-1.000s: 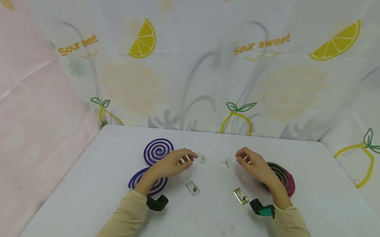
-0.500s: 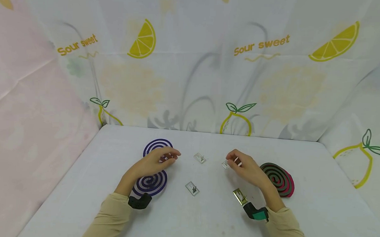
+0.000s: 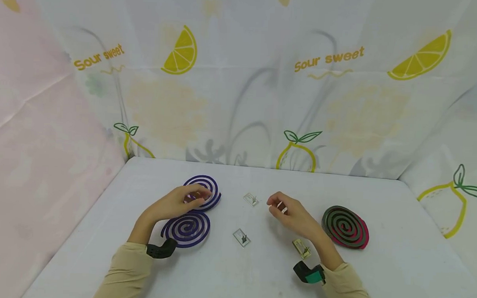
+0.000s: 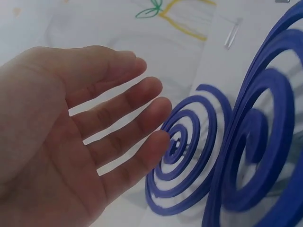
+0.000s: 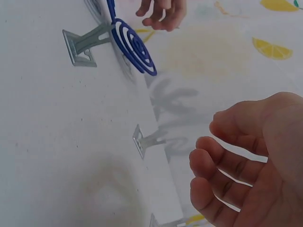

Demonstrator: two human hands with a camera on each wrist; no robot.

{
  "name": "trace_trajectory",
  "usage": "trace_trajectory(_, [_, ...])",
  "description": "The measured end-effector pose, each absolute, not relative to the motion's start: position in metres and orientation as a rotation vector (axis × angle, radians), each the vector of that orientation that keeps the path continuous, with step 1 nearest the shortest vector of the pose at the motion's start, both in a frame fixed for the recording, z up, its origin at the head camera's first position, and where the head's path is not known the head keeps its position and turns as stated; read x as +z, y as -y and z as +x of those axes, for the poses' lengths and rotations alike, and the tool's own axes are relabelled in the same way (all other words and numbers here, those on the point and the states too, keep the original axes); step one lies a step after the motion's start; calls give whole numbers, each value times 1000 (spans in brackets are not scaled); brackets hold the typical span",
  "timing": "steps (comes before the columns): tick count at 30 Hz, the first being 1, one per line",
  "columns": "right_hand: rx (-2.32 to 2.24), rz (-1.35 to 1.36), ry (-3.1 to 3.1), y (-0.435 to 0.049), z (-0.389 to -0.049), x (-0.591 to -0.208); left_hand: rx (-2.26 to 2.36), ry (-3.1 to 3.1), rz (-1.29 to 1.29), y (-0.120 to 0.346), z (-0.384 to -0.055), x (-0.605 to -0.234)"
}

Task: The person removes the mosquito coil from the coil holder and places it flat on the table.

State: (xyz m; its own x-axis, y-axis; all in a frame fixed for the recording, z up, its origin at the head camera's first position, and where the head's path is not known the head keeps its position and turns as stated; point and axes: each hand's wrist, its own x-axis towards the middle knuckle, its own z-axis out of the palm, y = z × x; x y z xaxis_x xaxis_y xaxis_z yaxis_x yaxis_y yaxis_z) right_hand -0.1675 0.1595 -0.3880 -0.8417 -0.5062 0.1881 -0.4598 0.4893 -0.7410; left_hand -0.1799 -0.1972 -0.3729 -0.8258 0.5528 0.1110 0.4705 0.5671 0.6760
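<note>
Reading the head view first: orange "Sour sweet" lettering (image 3: 344, 56) shows twice on the lemon-print backdrop (image 3: 240, 101). Left hand (image 3: 177, 204) hovers by two blue mosquito coils (image 3: 187, 227) on the surface (image 3: 257, 277); right hand (image 3: 294, 215) is near a gold stand (image 3: 301, 248), with silver stands (image 3: 244, 240) between the hands. Left wrist: grip's relaxed, fairly wide, holding nothing, coils just past it. Right wrist: grip's narrower, loosely curled, holding nothing, silver stands off to one side.

Both arms (image 3: 121, 270) reach forward, bent inward at the wrists (image 3: 138, 236). Left hand (image 3: 176, 203) — palm showing, fingers (image 4: 137, 124) relaxed, slightly bent, gaps between. Right hand (image 3: 294, 216) — fingers (image 5: 203, 163) loosely curled, thumb (image 5: 236, 118) near them. Hands well apart.
</note>
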Motion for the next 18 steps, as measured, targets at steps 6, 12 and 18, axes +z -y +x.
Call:
trace_trajectory(6, [-1306,-880,-2616,-145,-164,-389,1118,-2636,831,213,-180,-374])
trace_trajectory(12, [-1306,-856,-2585,-137,-161,-389,1110,-2566,807,227,-177,-371])
trace_trajectory(18, [-1335,-893,-2536,-125,-158,-389,1103,-2578,745,242,-175,-372])
